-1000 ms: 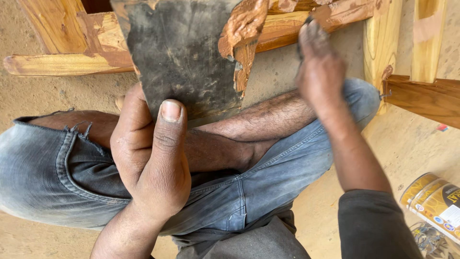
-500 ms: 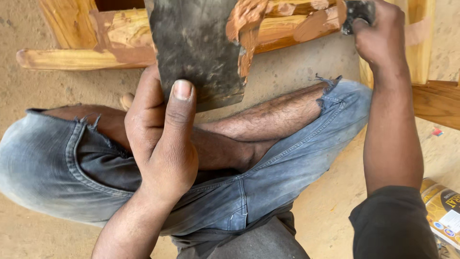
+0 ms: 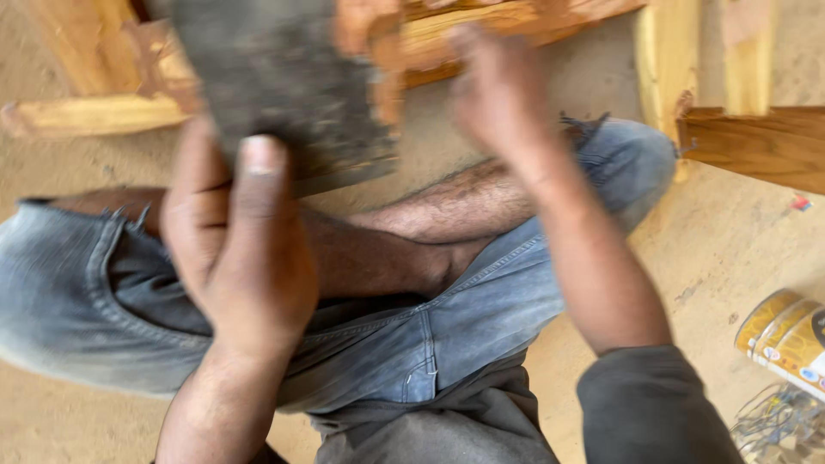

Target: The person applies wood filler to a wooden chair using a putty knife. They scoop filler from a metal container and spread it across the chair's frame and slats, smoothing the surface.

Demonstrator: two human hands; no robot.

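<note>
The person sits cross-legged on a dusty, sand-coloured floor [image 3: 748,241], in faded blue jeans [image 3: 481,318] rolled up over bare shins. The left hand [image 3: 236,249] is clenched on the lower edge of a flat, dark grey board [image 3: 275,77], thumb pressed flat on its face and fingers wrapped behind. The board looks rough and gritty, speckled like worn abrasive sheet, and an uneven smear of thick orange-brown paste [image 3: 369,51] clings along its right edge. It is held upright in front of the knees, close to the camera.

The right hand [image 3: 498,94] is lifted beside the board's right edge, near the paste, and it is blurred; I cannot tell whether its grip is closed on anything or loose. A dark grey sleeve [image 3: 653,404] covers that forearm at the bottom.

Behind the board lies a pale wooden frame [image 3: 94,112] of squared, yellowish bars with visible grain and patches of the same orange paste. A darker brown plank [image 3: 756,142] juts in from the right. At the lower right, a round yellow tin [image 3: 786,331] lies on its side on the floor.
</note>
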